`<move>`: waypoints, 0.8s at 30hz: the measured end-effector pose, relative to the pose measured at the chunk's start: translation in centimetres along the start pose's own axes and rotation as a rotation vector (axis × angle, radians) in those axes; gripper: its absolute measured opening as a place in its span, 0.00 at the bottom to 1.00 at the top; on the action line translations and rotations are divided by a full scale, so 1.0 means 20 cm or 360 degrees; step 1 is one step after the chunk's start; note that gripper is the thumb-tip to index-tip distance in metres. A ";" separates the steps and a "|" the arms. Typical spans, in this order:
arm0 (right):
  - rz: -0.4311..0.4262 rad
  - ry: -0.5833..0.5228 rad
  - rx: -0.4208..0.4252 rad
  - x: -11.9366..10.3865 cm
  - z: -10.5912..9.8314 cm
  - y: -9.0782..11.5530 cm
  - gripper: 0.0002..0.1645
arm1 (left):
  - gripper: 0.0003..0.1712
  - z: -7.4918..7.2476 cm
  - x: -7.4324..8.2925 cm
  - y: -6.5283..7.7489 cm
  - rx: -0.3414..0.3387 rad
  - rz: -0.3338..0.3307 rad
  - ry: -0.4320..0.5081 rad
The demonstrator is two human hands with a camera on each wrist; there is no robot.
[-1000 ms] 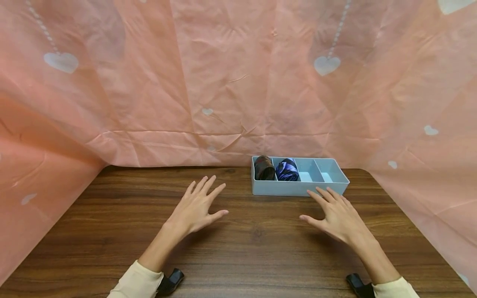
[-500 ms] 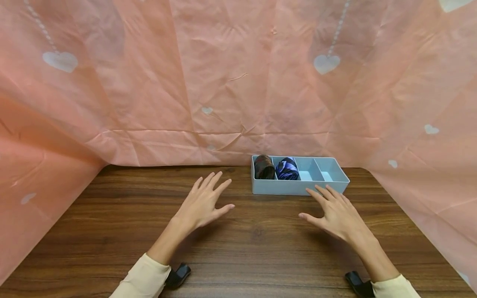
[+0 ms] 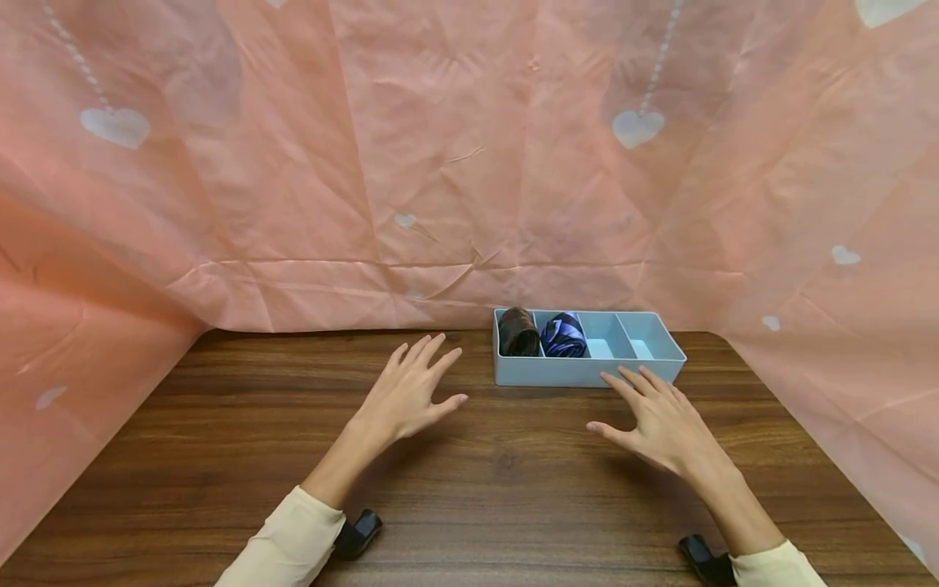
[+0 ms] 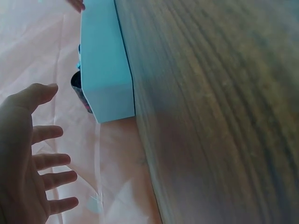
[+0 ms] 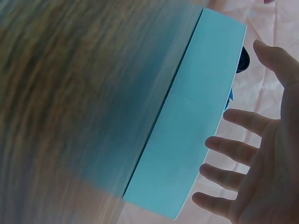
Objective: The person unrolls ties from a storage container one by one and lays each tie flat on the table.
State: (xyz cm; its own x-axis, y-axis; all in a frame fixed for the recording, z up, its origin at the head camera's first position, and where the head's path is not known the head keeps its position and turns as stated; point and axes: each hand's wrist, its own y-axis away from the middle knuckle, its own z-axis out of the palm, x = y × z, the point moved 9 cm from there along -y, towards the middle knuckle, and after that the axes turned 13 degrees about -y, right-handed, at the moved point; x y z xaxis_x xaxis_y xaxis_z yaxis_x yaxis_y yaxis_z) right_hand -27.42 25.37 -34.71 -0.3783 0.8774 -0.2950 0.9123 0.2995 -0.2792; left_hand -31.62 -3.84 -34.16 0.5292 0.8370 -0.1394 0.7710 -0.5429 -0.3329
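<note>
My left hand [image 3: 403, 398] hovers over the table with fingers spread and straight, left of a light blue divided box [image 3: 565, 373]. Its palm and fingers [image 4: 49, 161] hold nothing in the left wrist view. My right hand [image 3: 663, 425] is also spread, its fingertips near the box's front wall; whether they touch it I cannot tell. Inside the box, the leftmost compartment holds a dark brown rolled-up cloth, likely a necktie [image 3: 518, 334]. A shiny blue and purple patterned roll [image 3: 564, 336] sits in the compartment beside it. The two right compartments show bare bottoms.
The wooden table [image 3: 506, 505] spreads beneath both hands. A peach cloth [image 3: 440, 163] with pale hearts hangs behind the table and along both sides. Black straps with camera mounts [image 3: 358, 534] show at the cuffs of the cream sleeves [image 3: 289, 538].
My left hand has shifted a little to the right and forward, its fingers still spread. The right hand has stayed almost still, and the box and rolls keep their places.
</note>
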 end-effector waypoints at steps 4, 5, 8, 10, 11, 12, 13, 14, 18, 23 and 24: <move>0.0014 -0.0006 -0.0002 0.01 0.00 0.01 0.50 | 0.40 0.00 0.01 -0.02 0.0020 0.0009 0.0000; 0.0019 -0.0009 -0.0002 0.01 0.00 0.01 0.50 | 0.40 0.00 0.01 -0.03 0.0022 0.0012 0.0000; 0.0034 -0.0008 -0.0010 0.02 0.00 0.01 0.51 | 0.40 0.02 0.02 -0.04 0.0003 0.0015 0.0017; 0.0042 -0.0009 -0.0017 0.02 0.01 0.01 0.51 | 0.40 0.03 0.02 -0.04 -0.0018 0.0012 0.0026; 0.0044 -0.0009 -0.0020 0.02 0.01 0.01 0.51 | 0.40 0.04 0.02 -0.05 -0.0023 0.0010 0.0035; 0.0045 -0.0008 -0.0022 0.02 0.01 0.01 0.51 | 0.40 0.04 0.03 -0.05 -0.0026 0.0009 0.0041; 0.0045 -0.0009 -0.0023 0.02 0.01 0.01 0.51 | 0.40 0.04 0.03 -0.05 -0.0027 0.0009 0.0043; 0.0044 -0.0010 -0.0023 0.02 0.01 0.01 0.51 | 0.40 0.05 0.03 -0.06 -0.0027 0.0010 0.0042; 0.0041 -0.0015 -0.0010 0.01 0.01 0.00 0.51 | 0.40 0.05 0.04 -0.08 -0.0015 0.0024 0.0030; 0.0053 -0.0025 -0.0003 0.00 0.00 0.00 0.52 | 0.40 0.05 0.06 -0.09 -0.0005 0.0040 0.0020; 0.0052 -0.0023 -0.0001 0.00 0.00 0.00 0.52 | 0.40 0.05 0.07 -0.10 -0.0003 0.0047 0.0021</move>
State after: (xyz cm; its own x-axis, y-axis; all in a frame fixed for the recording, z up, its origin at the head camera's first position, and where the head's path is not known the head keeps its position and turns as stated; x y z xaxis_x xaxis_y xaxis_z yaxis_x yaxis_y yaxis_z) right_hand -27.44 25.34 -34.73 -0.3507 0.8812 -0.3170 0.9242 0.2711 -0.2689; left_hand -32.77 -1.52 -34.67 0.5561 0.8198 -0.1369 0.7558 -0.5673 -0.3271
